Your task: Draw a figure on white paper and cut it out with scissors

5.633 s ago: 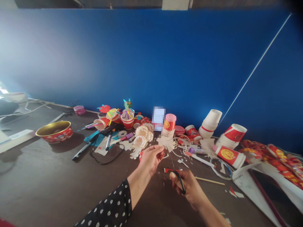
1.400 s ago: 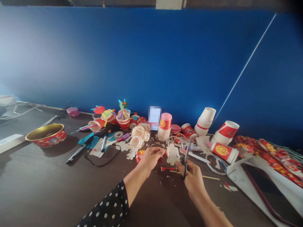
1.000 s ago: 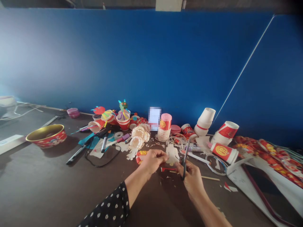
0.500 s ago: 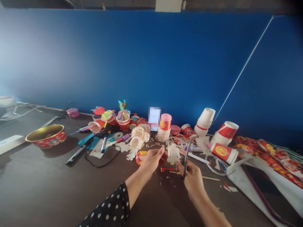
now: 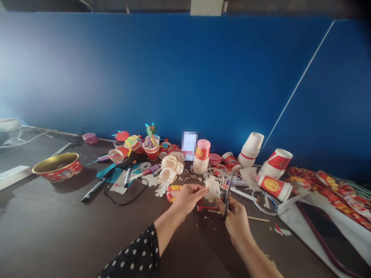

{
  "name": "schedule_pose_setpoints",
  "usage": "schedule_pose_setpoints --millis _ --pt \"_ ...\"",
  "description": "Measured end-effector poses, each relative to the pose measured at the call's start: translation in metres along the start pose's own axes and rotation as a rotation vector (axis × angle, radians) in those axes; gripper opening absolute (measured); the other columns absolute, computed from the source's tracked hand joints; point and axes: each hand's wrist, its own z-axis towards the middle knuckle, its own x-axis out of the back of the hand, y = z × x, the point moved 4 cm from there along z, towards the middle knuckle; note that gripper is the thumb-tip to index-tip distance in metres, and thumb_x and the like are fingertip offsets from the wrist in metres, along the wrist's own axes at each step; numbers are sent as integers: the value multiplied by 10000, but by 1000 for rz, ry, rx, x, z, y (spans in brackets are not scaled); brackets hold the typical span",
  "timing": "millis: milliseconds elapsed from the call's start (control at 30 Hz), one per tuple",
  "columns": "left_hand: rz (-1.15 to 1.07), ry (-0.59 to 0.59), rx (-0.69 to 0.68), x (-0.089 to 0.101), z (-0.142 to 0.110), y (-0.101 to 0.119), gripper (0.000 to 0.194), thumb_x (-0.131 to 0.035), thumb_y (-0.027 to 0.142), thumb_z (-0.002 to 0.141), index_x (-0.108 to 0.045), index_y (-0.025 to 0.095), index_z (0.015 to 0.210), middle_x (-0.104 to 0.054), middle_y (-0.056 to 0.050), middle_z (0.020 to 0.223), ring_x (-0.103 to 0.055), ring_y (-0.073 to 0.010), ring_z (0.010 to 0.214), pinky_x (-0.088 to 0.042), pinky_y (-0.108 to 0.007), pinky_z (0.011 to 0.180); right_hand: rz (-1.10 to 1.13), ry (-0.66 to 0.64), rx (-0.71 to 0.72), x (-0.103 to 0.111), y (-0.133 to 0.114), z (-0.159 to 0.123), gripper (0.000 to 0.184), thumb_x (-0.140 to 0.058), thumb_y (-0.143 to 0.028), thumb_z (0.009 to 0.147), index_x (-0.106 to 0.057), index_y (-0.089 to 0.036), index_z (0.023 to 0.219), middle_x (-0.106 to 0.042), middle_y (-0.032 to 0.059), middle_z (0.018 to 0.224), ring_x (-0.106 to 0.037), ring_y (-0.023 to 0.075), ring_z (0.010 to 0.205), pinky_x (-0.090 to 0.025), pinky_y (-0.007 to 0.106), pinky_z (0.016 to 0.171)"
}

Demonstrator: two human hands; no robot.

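My left hand (image 5: pixel 188 197) pinches a small cream paper cutout (image 5: pixel 212 188) at its left edge and holds it up over the dark table (image 5: pixel 58 231). My right hand (image 5: pixel 236 219) grips black scissors (image 5: pixel 227 193) by the handles, blades pointing up and away, just right of the cutout. Paper snippets lie on the table under both hands. A red-and-gold paper scrap (image 5: pixel 173 189) lies just left of my left hand.
Red and white paper cups (image 5: pixel 252 146) lie and stack at the back right, another stack of cups (image 5: pixel 202 156) stands behind the hands. Decorated cups (image 5: pixel 150 144), markers (image 5: pixel 127 175) and a cable lie at the left. A gold-lined red bowl (image 5: pixel 58 166) sits far left. Red printed paper (image 5: pixel 333 189) spreads right.
Over the last seconds the cutout was turned and brought up between the hands, and the scissors swung from pointing left-up to upright. In the last half second my left fingers closed on the cutout's edge.
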Motion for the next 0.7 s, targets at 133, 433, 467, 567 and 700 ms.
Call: schedule_pose_setpoints --millis 133,433,467,567,700 --pt "-9 12 34 -1 0 0 261 -636 379 608 -604 120 606 -487 32 488 -381 -81 466 -281 -222 484 -3 -2 7 -1 -3 -1 201 -673 -311 650 -656 -123 719 -608 6 564 -519 175 585 -384 244 547" --pt "-34 10 -4 -1 1 -3 205 -601 340 626 -598 138 591 -487 29 495 -387 -91 479 -296 -231 498 0 -7 -8 -2 -5 -3 224 -671 -332 648 -654 -113 689 -581 9 538 -485 163 539 -367 243 501" --pt "-32 13 0 -1 2 -4 204 -603 343 623 -600 141 591 -489 29 495 -393 -93 480 -300 -232 500 2 -7 -11 -2 -5 -3 229 -673 -340 645 -653 -116 686 -581 8 538 -486 163 539 -369 243 502" --pt "-23 24 13 0 2 -3 201 -611 348 612 -606 148 593 -504 27 498 -414 -100 485 -320 -236 512 9 -9 -19 -3 -7 -4 250 -673 -366 643 -654 -121 688 -579 7 533 -489 164 530 -370 242 494" --pt "-26 35 16 0 1 -2 185 -607 328 613 -608 145 586 -525 21 500 -432 -103 483 -329 -240 517 15 -11 -17 -3 -7 -4 254 -680 -365 636 -658 -117 688 -582 6 538 -486 158 525 -370 240 491"
